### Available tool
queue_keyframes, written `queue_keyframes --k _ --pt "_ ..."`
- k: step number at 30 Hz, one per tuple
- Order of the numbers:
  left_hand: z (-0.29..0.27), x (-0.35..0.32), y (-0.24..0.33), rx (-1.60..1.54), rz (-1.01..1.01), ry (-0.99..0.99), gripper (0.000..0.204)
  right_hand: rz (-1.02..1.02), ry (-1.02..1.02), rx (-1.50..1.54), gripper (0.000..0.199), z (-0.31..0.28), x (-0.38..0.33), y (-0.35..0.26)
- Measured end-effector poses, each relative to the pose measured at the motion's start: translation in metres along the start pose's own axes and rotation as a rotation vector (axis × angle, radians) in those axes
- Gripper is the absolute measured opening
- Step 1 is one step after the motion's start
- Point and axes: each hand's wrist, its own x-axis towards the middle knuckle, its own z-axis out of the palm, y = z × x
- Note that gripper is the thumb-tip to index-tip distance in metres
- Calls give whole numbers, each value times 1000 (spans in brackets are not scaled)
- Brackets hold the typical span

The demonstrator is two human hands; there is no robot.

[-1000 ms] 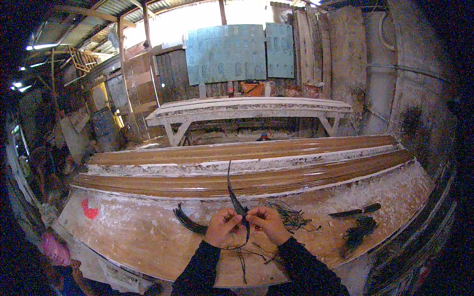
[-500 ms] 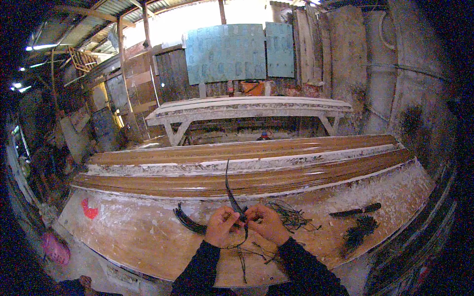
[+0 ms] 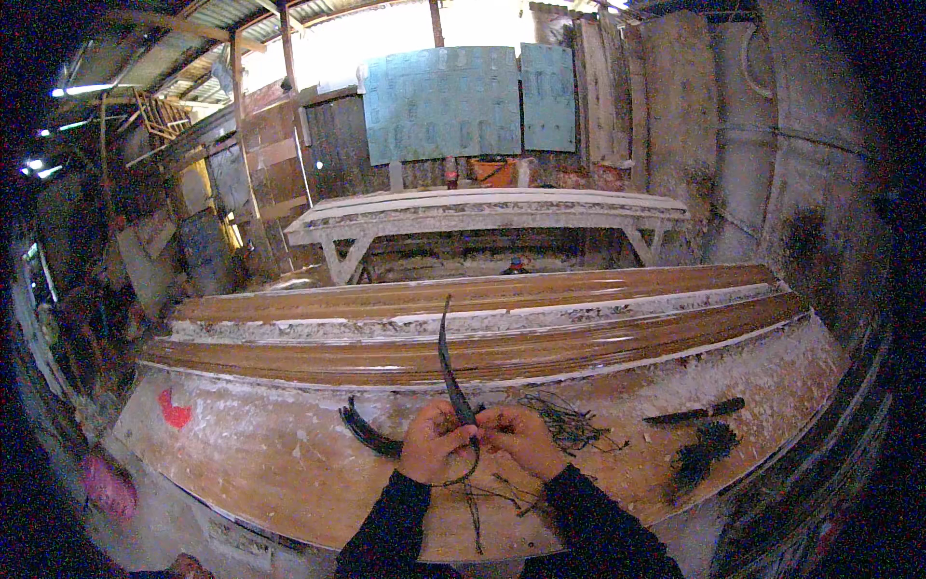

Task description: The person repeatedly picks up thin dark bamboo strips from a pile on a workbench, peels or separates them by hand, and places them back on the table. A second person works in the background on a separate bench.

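Observation:
My left hand [image 3: 433,446] and my right hand [image 3: 522,440] meet over the near part of the wooden table, fingers pinched together. Between them they grip the lower end of a narrow black strip [image 3: 449,367], which rises to a curved, pointed tip. A thin end of dark cord [image 3: 467,475] loops below the fingers. What lies inside the pinch is mostly hidden. Beside my left hand is a bundle of black strips [image 3: 368,430]. A tangle of thin black cords [image 3: 571,425] lies just past my right hand, with loose cord pieces [image 3: 476,516] nearer me.
A knife [image 3: 694,412] lies at the right above a dark bundle of fibres [image 3: 707,454]. A red scrap [image 3: 175,409] is on the left. Long brown glossy panels [image 3: 463,359] cross the far side; a white-stained bench [image 3: 482,205] stands behind. A pink object [image 3: 109,486] sits lower left.
The black strip's tip has risen slightly and the strip stands a little straighter. Both hands stay nearly in place, fingers slightly shifted on it.

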Motion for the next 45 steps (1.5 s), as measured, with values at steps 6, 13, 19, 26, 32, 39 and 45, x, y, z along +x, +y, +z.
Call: queue_keyframes --k 6,13,19,26,32,39,45 --pt "-4 4 -9 11 -31 -43 22 -40 6 59 12 1 -4 -14" --pt "-1 2 -9 19 62 -73 21 -165 33 99 12 3 -4 -13" --pt "-4 2 -11 89 102 -31 24 -199 51 77 13 1 -3 -11" --pt "-5 4 -12 -57 -29 51 32 -284 95 61 14 0 -2 -12" --pt "-7 5 -9 -15 -32 -8 32 -302 96 -22 14 -1 -2 -8" --pt "-7 9 -22 150 127 -49 44 -322 52 -62 15 -1 1 -1" --pt "-10 8 -30 80 75 -106 55 -260 47 -61 15 -2 0 -4"
